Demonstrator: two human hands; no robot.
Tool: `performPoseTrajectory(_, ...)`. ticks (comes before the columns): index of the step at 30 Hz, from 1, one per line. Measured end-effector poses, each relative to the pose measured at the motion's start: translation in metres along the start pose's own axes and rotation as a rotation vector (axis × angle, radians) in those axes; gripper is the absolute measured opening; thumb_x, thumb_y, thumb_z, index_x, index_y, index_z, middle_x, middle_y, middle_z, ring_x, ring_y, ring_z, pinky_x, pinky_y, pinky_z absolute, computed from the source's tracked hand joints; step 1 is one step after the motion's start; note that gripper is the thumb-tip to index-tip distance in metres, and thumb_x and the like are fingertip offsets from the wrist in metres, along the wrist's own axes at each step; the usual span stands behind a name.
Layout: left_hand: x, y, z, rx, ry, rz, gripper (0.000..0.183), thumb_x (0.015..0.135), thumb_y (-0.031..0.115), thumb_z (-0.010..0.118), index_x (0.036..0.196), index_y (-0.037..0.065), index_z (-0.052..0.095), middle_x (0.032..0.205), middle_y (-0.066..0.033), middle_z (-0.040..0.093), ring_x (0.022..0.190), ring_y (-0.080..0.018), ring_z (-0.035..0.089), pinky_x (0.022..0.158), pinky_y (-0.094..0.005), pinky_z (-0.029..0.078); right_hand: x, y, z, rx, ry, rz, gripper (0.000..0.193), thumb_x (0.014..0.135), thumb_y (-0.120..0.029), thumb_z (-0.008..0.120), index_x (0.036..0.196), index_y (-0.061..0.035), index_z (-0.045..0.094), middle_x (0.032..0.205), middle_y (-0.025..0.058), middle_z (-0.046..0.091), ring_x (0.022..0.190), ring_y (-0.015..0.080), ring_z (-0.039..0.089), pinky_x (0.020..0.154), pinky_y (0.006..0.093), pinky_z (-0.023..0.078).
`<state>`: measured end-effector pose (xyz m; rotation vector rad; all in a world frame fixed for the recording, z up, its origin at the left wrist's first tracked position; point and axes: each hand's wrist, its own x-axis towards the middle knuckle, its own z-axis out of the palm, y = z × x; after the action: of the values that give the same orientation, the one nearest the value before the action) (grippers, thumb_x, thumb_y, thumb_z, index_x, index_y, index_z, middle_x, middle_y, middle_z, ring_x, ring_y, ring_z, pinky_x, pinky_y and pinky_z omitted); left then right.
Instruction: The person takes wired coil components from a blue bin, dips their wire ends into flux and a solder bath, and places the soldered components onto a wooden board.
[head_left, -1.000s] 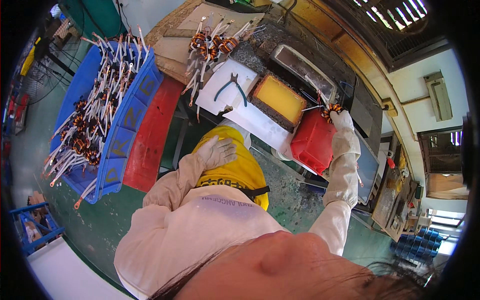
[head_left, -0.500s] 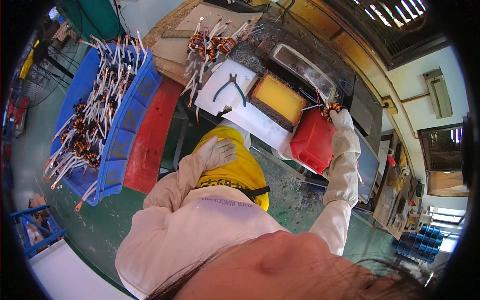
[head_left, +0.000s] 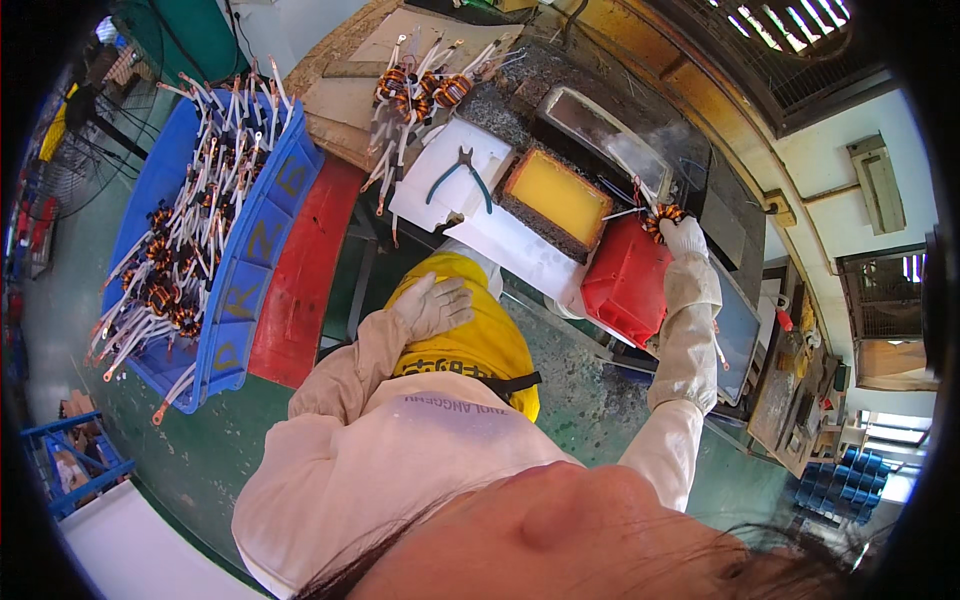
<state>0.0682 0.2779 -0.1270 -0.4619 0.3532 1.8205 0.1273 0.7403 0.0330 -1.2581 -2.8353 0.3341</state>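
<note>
My gloved right hand point(head_left: 684, 238) is closed on a ring-shaped copper-wound coil point(head_left: 660, 222) at the far right of the bench. White-sleeved leads of the coil reach toward the right end of a long metal trough point(head_left: 608, 130) with a silvery surface. Just below the coil stands a red plastic bin point(head_left: 625, 278). My left hand point(head_left: 436, 306), also gloved, lies flat on the yellow apron point(head_left: 465, 345) over my lap, its fingers stretched out and holding nothing. Between the trough and my lap sits a dark-edged tray point(head_left: 510, 205) filled with a yellow, flat-surfaced material.
Cutting pliers point(head_left: 462, 172) with dark handles lie on a white sheet point(head_left: 530, 258). Several wound coils point(head_left: 415, 98) are heaped at the bench's back left. A blue crate point(head_left: 245, 290) full of similar coils stands at left by a red surface point(head_left: 300, 285).
Both hands and the coil stay where they were. A faint haze shows near the trough's right end.
</note>
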Motion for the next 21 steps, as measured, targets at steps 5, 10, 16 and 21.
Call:
performPoseTrajectory(5, 0.0006, 0.0006, -0.001, -0.009, 0.014, -0.006, 0.052, 0.099, 0.045, 0.028, 0.125, 0.004, 0.047, 0.113, -0.019, 0.055, 0.103, -0.0325, 0.057, 0.096, -0.0485, 0.045, 0.0002, 0.0007, -0.0006, 0.026, -0.01, -0.024, 0.055, 0.07, -0.039, 0.056, 0.094, 0.0112, 0.063, 0.085, 0.0333, 0.062, 0.089, 0.0416, 0.063, 0.078, 0.0436, 0.049)
performPoseTrajectory(10, 0.0004, 0.0007, -0.0009, -0.024, -0.015, -0.01, 0.053, 0.099, 0.046, 0.029, 0.125, 0.003, 0.046, 0.111, -0.0195, 0.056, 0.102, -0.0328, 0.057, 0.095, -0.0483, 0.046, -0.0006, -0.0005, -0.002, 0.003, -0.016, -0.016, 0.057, 0.071, -0.04, 0.057, 0.095, 0.0114, 0.063, 0.087, 0.0339, 0.062, 0.09, 0.0422, 0.063, 0.078, 0.0442, 0.049)
performPoseTrajectory(16, 0.0021, 0.0012, -0.0053, -0.018, -0.026, -0.005, 0.053, 0.099, 0.046, 0.03, 0.125, 0.003, 0.046, 0.111, -0.0197, 0.057, 0.102, -0.0338, 0.057, 0.094, -0.0491, 0.046, -0.0009, -0.0014, -0.0025, -0.006, -0.014, -0.02, 0.058, 0.071, -0.04, 0.057, 0.095, 0.012, 0.062, 0.088, 0.0338, 0.062, 0.09, 0.0428, 0.063, 0.079, 0.0444, 0.048)
performPoseTrajectory(21, 0.0026, 0.0011, -0.0058, -0.033, -0.033, -0.013, 0.053, 0.099, 0.046, 0.03, 0.125, 0.003, 0.045, 0.111, -0.0196, 0.056, 0.102, -0.034, 0.057, 0.094, -0.0499, 0.046, 0.0008, 0.0022, 0.0009, 0.002, 0.01, 0.004, 0.056, 0.071, -0.039, 0.057, 0.094, 0.0119, 0.063, 0.087, 0.0333, 0.062, 0.09, 0.0428, 0.063, 0.079, 0.0445, 0.048)
